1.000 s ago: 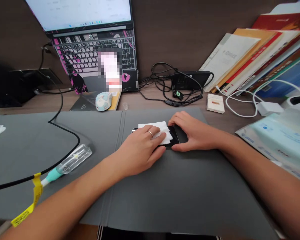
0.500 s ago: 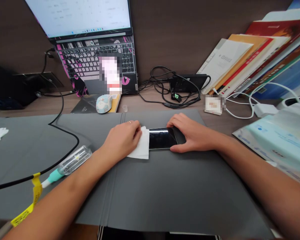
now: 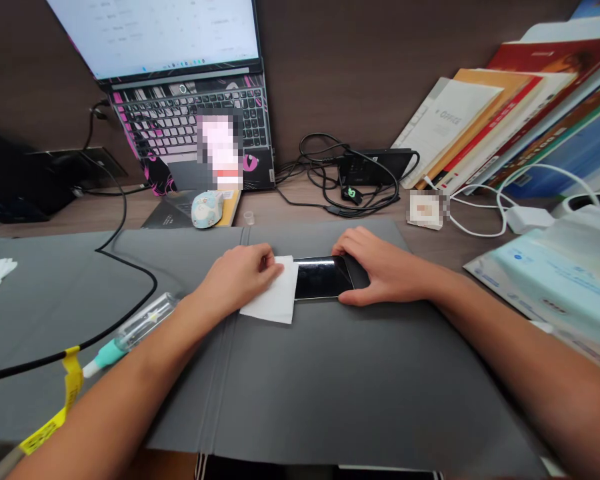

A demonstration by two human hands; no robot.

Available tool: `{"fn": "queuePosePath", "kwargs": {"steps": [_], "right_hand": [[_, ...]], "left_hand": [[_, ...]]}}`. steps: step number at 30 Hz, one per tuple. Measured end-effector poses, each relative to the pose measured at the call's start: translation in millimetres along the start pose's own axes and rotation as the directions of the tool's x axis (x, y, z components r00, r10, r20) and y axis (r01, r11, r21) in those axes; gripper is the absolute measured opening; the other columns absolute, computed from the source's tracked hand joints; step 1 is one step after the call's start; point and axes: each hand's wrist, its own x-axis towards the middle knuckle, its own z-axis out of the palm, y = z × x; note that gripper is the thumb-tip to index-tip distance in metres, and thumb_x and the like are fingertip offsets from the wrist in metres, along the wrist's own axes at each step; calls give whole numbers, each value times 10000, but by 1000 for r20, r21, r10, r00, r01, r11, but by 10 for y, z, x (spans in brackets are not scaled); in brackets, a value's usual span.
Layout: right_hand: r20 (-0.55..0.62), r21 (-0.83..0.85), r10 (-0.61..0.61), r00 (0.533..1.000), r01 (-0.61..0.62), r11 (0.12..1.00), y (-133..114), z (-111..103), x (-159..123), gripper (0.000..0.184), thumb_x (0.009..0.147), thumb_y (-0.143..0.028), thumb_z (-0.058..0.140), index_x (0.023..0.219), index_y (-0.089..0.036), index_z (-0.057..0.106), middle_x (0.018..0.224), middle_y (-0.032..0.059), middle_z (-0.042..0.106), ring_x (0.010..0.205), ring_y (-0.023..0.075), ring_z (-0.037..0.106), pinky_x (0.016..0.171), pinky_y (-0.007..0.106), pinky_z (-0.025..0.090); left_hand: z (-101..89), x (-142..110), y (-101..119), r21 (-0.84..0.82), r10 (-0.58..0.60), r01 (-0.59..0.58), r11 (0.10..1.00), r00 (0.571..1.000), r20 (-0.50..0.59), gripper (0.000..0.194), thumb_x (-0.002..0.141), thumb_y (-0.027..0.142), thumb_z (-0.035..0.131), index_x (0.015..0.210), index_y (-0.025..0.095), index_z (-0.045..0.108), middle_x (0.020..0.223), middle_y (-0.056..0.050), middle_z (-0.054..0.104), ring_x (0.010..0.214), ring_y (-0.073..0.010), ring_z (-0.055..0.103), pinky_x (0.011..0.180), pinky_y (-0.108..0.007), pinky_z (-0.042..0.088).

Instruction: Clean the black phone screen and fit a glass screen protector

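Observation:
A black smartphone (image 3: 324, 277) lies flat on the grey desk mat (image 3: 360, 373), its glossy screen up. My right hand (image 3: 373, 270) grips its right end, thumb on the near edge and fingers on the far edge. A folded white tissue (image 3: 273, 297) overlaps the phone's left end. My left hand (image 3: 247, 270) pinches the upper part of this tissue between thumb and curled fingers. Beside my left forearm rests a clear bottle (image 3: 147, 321) with a turquoise neck, partly hidden by the arm.
At the back stands an open laptop (image 3: 190, 127), with a patterned mouse (image 3: 207, 209) before it. A black power adapter (image 3: 377, 167) and tangled cables lie behind the phone. Books (image 3: 480, 127) lean at right, above a tissue pack (image 3: 545, 287). A black cable (image 3: 145, 273) crosses the mat's left side.
My left hand has shifted slightly left and the tissue has swung out, showing more of its surface. My right hand keeps its hold on the smartphone.

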Motion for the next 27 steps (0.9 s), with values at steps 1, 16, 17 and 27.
{"fn": "queuePosePath", "kwargs": {"steps": [1, 16, 17, 27], "right_hand": [[2, -1, 2, 1000, -2, 1000, -2, -3, 0, 506, 737, -543, 764, 1038, -193, 556, 1031, 99, 547, 973, 299, 493, 838, 434, 439], [9, 13, 10, 1000, -11, 1000, -16, -8, 6, 522, 737, -554, 756, 1046, -182, 561, 1045, 110, 553, 990, 310, 495, 855, 444, 437], [7, 13, 10, 1000, -10, 1000, -17, -6, 7, 519, 738, -552, 755, 1046, -182, 562, 1045, 110, 554, 990, 309, 495, 855, 442, 436], [-12, 27, 5, 1000, -5, 1000, 11, 12, -1, 518, 731, -554, 758, 1042, -187, 567, 1043, 106, 559, 983, 309, 495, 849, 432, 431]], "left_hand": [[14, 25, -4, -19, -1, 1, 1000, 1000, -7, 239, 881, 415, 554, 737, 225, 549, 688, 6, 617, 616, -158, 499, 585, -287, 309], [16, 196, -8, -223, 22, -17, 975, 1000, 19, 197, 846, 391, 617, 835, 203, 676, 695, 28, 541, 615, -120, 452, 586, -268, 303], [3, 201, -16, -230, 23, -17, 973, 999, 24, 194, 845, 386, 614, 832, 201, 669, 699, 29, 540, 612, -117, 446, 585, -265, 302], [-119, 203, -221, -151, -16, -9, 989, 986, -164, 212, 817, 387, 629, 743, 189, 657, 610, 33, 470, 595, -124, 407, 575, -276, 273]]}}
